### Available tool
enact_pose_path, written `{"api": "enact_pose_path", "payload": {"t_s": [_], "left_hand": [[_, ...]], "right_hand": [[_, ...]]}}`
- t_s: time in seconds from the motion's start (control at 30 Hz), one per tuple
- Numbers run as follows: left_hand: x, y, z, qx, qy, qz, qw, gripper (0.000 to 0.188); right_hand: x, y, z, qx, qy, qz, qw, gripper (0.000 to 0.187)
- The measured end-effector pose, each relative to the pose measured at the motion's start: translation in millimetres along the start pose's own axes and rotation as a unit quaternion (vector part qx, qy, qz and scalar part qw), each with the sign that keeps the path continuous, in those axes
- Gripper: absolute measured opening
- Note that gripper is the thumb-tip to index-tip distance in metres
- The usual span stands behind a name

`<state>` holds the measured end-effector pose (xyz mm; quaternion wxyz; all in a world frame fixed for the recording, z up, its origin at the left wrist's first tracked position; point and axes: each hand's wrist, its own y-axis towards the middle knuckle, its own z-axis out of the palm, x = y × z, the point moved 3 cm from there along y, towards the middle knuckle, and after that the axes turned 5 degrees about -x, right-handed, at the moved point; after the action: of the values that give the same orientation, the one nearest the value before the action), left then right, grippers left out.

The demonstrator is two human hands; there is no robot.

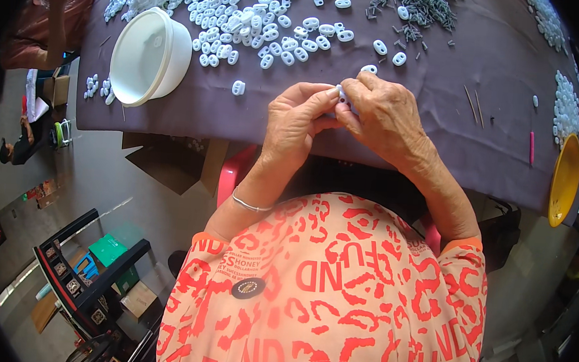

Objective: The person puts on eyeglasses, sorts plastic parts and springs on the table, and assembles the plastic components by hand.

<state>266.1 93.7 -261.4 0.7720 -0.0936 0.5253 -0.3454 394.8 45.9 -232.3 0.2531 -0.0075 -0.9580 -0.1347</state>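
Close to the near edge of the table, my two hands meet around a small white oval plastic piece. My left hand pinches it between thumb and fingertips. From the other side, the bent fingers of my right hand close on it too and cover most of it. Just beyond my right knuckles lies another white two-holed piece. A large heap of similar white pieces spreads over the far left and middle. Small dark grey pins or springs are piled at the far side.
A white round tub stands on the left. To the right lie two thin sticks, a pink pen-like tool, more white pieces and a yellow dish. Another person's arm shows at upper left. An open cardboard box sits below the table.
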Motion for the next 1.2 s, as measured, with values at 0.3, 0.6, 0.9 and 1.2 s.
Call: {"api": "enact_pose_path", "payload": {"t_s": [0.3, 0.6, 0.9, 1.2], "left_hand": [[-9.5, -1.3, -3.3, 0.051, 0.162, -0.029, 0.985, 0.021], [-1.1, -5.3, -2.6, 0.024, 0.136, 0.046, 0.989, 0.020], [0.9, -7.9, -2.9, 0.006, 0.125, 0.069, 0.990, 0.022], [2.5, -8.6, -3.7, -0.011, 0.124, 0.094, 0.988, 0.020]], "right_hand": [[-5.0, -2.3, -3.8, -0.004, 0.049, -0.047, 0.998, 0.017], [-6.8, -2.8, 2.2, -0.010, 0.066, -0.071, 0.995, 0.017], [-5.1, -1.8, 5.8, -0.006, 0.049, -0.096, 0.994, 0.013], [-2.7, -0.9, 7.8, -0.012, 0.050, -0.111, 0.992, 0.014]]}}
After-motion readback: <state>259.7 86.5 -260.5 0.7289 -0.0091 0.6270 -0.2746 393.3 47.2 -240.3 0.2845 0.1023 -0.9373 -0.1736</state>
